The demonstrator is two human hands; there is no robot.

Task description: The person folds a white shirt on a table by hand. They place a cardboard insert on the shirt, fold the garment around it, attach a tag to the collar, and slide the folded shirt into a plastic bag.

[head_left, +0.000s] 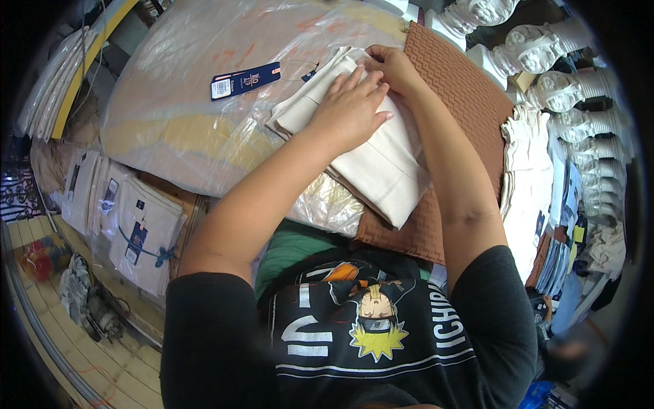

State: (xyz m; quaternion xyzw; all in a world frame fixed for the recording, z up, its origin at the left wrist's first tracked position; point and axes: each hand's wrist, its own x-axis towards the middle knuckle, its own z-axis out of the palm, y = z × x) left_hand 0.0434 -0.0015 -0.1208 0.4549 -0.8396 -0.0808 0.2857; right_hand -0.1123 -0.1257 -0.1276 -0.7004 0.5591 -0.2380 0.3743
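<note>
A folded pair of cream trousers (388, 160) lies slantwise before me, partly on plastic sheeting and partly on a brown textured mat. My left hand (351, 112) rests flat on top of it, fingers spread toward the far end. At the far right corner of the cloth, my right hand (395, 68) has its fingers bent and closed on the edge; the fingertips are partly hidden. A dark blue hang tag (245, 81) with a white label lies left of the trousers, and a thin string leads to a small dark tag (310, 73) by their left edge.
Clear plastic sheeting (184, 129) covers the work surface, beside the brown mat (456, 82). Folded white garments (524, 184) are stacked at the right, below white sculpted columns (531, 51). Bagged folded garments (136, 232) sit at the left, near a small machine (88, 300).
</note>
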